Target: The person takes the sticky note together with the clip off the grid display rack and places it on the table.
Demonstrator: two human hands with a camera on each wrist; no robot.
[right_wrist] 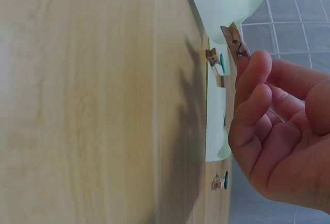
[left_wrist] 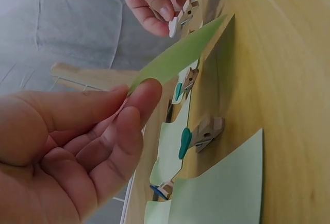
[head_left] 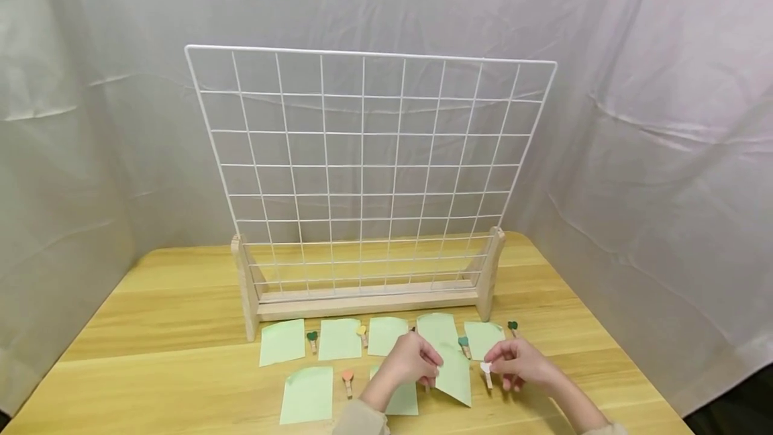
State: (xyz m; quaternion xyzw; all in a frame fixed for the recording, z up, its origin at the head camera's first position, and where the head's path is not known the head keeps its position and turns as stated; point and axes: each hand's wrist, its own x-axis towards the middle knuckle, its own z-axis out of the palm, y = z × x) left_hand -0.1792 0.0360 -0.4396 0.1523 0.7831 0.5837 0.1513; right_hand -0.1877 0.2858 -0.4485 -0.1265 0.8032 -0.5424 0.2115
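Observation:
My left hand (head_left: pixel 413 360) pinches a green paper note (head_left: pixel 454 374) by its edge between thumb and finger. In the left wrist view that note (left_wrist: pixel 178 54) is lifted at a slant over the table. To the right, my right hand (head_left: pixel 521 362) pinches a small wooden clothespin (head_left: pixel 488 376) with a white decoration on it. The right wrist view shows the clothespin (right_wrist: pixel 235 41) with its wooden tips pointing away from the fingers. A teal-topped clothespin (head_left: pixel 464 346) lies between the two hands, near a note (head_left: pixel 483 335) flat on the wood.
A white wire grid (head_left: pixel 362 133) stands upright in a wooden base (head_left: pixel 368 302) behind the hands. Several green notes, such as one at front left (head_left: pixel 306 396), lie in two rows on the wooden table (head_left: pixel 151 348). Small clothespins, including an orange-topped one (head_left: pixel 347 383), lie between them.

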